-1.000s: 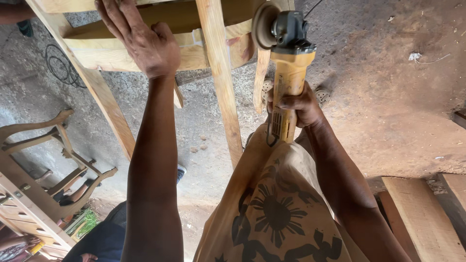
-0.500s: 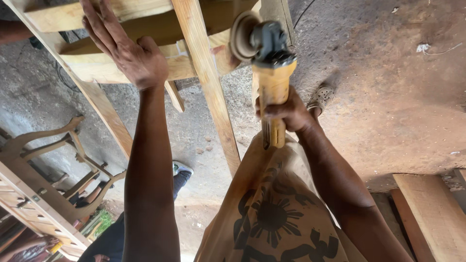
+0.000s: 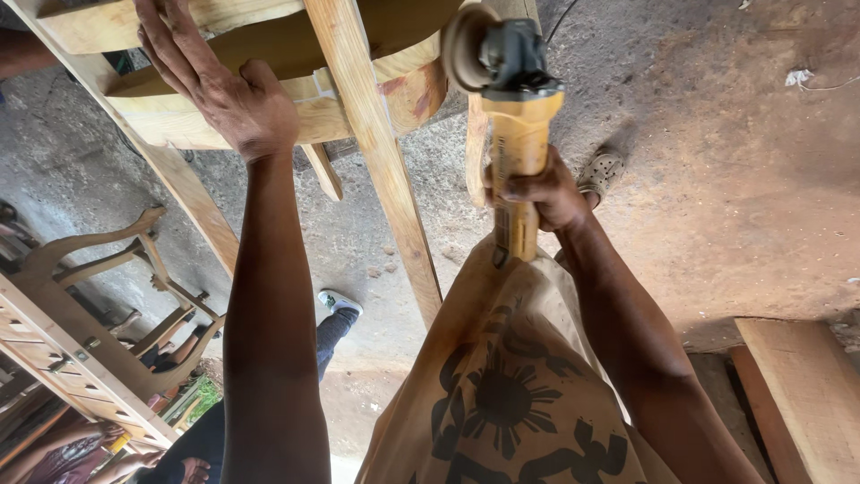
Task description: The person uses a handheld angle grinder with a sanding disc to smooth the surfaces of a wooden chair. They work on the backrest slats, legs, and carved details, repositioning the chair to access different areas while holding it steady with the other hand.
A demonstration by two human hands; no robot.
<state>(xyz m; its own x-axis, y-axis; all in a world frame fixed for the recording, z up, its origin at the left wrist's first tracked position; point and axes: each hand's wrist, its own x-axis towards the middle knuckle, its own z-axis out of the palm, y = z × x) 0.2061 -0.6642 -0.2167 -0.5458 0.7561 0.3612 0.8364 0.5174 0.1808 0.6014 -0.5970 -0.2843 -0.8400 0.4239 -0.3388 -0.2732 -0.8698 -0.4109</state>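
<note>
My left hand (image 3: 219, 85) lies flat, fingers spread, on the pale seat rail of an unfinished wooden chair frame (image 3: 358, 134) that stands on the dirt floor. My right hand (image 3: 537, 193) grips the yellow body of an angle grinder (image 3: 511, 108). Its round sanding disc (image 3: 461, 45) is dusty and points left, level with the top of the frame near a back leg. I cannot tell whether the disc touches the wood. A beige apron with a dark sun print (image 3: 511, 385) covers my lap.
Another bare wooden chair frame (image 3: 107, 269) lies at the left. A different person's leg and white shoe (image 3: 336, 309) show under my left arm, and a hand at the bottom left. My sandalled foot (image 3: 600, 170) rests on the dirt. A thick plank (image 3: 806, 394) sits bottom right.
The view has shifted so the chair frame and both hands sit lower and more to the left in the picture. The grinder's disc has come nearer the frame's top. Both grips are unchanged.
</note>
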